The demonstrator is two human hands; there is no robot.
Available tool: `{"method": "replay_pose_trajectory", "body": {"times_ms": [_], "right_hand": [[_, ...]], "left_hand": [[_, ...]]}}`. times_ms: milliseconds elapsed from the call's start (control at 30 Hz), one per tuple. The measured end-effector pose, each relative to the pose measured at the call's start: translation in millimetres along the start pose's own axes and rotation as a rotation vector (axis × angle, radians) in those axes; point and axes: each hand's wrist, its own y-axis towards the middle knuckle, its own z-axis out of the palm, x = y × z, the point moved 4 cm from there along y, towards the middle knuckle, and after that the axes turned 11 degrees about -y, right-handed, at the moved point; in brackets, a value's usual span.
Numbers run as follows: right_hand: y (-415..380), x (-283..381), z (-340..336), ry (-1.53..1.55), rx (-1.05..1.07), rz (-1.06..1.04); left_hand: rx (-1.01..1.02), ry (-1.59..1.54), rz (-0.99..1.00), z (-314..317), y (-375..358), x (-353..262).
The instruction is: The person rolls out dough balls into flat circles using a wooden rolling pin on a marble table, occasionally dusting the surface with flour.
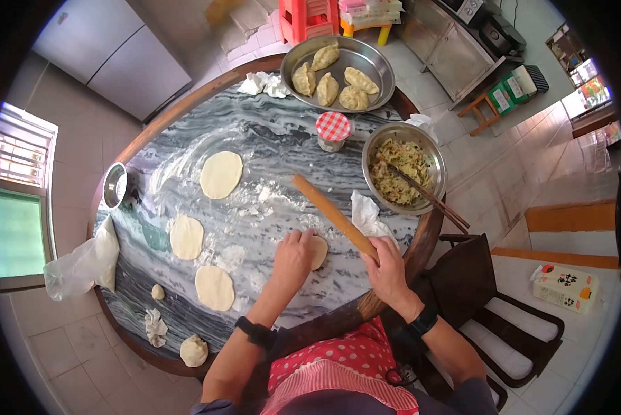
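Note:
My right hand (389,271) is closed round the near end of a wooden rolling pin (332,214), which slants up to the left, its far end over the floured tabletop. My left hand (294,259) has its fingers curled together at the left edge of a small dough round (318,253), partly covering it. Three larger rolled wrappers lie to the left: an upper one (221,175), a middle one (187,237) and a lower one (215,288). A small dough piece (158,292) and a bigger dough lump (194,351) sit near the lower-left edge.
Along the far edge stands a metal pan (386,59) with several filled dumplings. A checked-lid jar (332,131) and a bowl of filling (402,169) with chopsticks (429,196) are at right. A small metal bowl (115,185) and flour bag (93,259) are left. A chair (462,270) adjoins the table.

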Motion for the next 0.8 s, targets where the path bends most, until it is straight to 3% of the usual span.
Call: {"method": "replay_pose_trajectory", "body": {"times_ms": [33,267,333,367,433,500,600,667,700,767,800], "right_hand": [[-9,-2,4,0.001,0.004,0.025],[-34,-7,12,0.019,-0.024,0.097],[-35,-5,9,0.021,-0.014,0.080],[-34,-2,8,0.026,-0.009,0.061],[-32,7,8,0.008,0.031,0.014],[-28,13,11,-0.012,0.071,-0.030],[-22,24,21,-0.158,0.155,-0.326],[-20,21,26,-0.207,0.203,-0.384],[-20,20,30,-0.263,0.246,-0.434],[-17,11,36,-0.289,0.248,-0.497],[-18,10,38,-0.318,0.254,-0.562]], "left_hand": [[0.092,-0.021,-0.149,2,1,4],[0.030,-0.285,-0.152,8,-21,7],[-0.218,-0.966,-0.489,9,-38,12],[-0.223,-0.966,-0.490,10,-44,13],[-0.356,-1.131,-0.693,18,-66,24],[-0.359,-1.075,-0.695,29,-82,44],[-0.386,-1.054,-0.650,21,-98,49],[-0.588,-0.843,-0.698,-4,-114,49],[-0.591,-0.837,-0.699,-13,-116,50],[-0.617,-0.175,-0.200,-40,-114,30],[-0.499,-0.233,-0.193,-36,-103,27]]}}
